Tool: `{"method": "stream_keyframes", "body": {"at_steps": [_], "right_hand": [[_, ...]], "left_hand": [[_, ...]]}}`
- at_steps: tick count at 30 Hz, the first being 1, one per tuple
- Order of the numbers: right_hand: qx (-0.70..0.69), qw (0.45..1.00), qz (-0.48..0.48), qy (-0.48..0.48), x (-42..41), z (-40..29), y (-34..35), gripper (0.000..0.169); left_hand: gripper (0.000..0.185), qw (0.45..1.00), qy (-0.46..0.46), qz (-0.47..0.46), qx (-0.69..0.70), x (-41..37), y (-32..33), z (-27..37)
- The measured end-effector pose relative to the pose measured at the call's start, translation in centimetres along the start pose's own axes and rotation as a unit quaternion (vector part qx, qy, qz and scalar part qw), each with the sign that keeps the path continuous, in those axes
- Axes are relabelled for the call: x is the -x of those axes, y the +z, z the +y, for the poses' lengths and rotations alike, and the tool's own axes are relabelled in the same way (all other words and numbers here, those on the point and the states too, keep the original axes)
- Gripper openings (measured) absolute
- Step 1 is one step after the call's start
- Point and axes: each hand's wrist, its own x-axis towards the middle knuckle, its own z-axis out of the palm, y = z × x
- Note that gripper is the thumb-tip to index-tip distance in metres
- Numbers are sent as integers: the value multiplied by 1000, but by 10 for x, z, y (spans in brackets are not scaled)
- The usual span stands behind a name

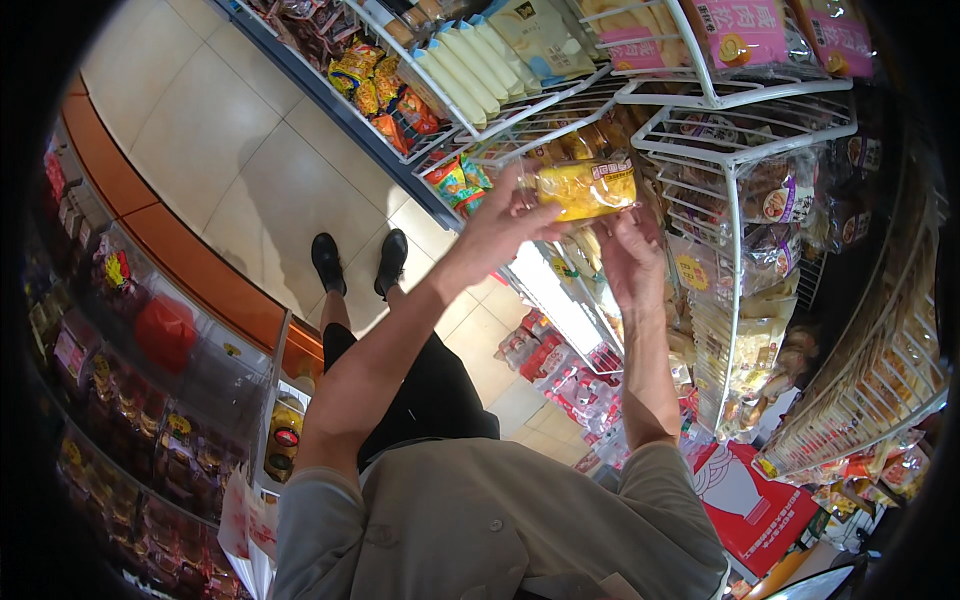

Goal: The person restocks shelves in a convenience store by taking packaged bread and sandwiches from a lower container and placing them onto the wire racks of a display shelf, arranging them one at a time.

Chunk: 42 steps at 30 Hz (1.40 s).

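Observation:
In both hands I hold a clear plastic packet of yellow bread [589,189] with printing along its upper edge. My left hand [508,219] grips its left end, thumb across the front. Under the lower right edge, my right hand [634,244] touches the packet with its fingers and thumb. The packet is level with a white wire rack [731,157], beside one of its baskets. Behind it, more wrapped yellow-brown bread [566,142] sits in that basket, partly hidden by the packet.
Pink-labelled bread bags [742,34] fill the upper basket. Pale yellow packets [469,67] and small colourful snack bags [360,71] occupy lower shelves. Shrink-wrapped bottles [559,367] stand on the tiled floor [225,150]. A curved display counter [157,217] runs along the left; a red box [750,502] lies right.

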Motion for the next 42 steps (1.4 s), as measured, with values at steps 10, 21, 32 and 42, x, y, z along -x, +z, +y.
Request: {"method": "stream_keyframes", "body": {"at_steps": [10, 21, 32, 42], "right_hand": [[393, 908, 124, -78, -21, 7, 18, 38], [593, 805, 4, -12, -67, 2, 33, 58], [497, 853, -124, 97, -59, -5, 28, 46], [787, 547, 148, -243, -126, -7, -80, 39]], "left_hand": [[52, 955, 27, 115, -274, 10, -7, -18], [50, 776, 227, 98, -580, 7, -6, -13], [71, 638, 327, 70, -693, -2, 6, -11], [55, 620, 282, 53, -730, -11, 2, -19]]}}
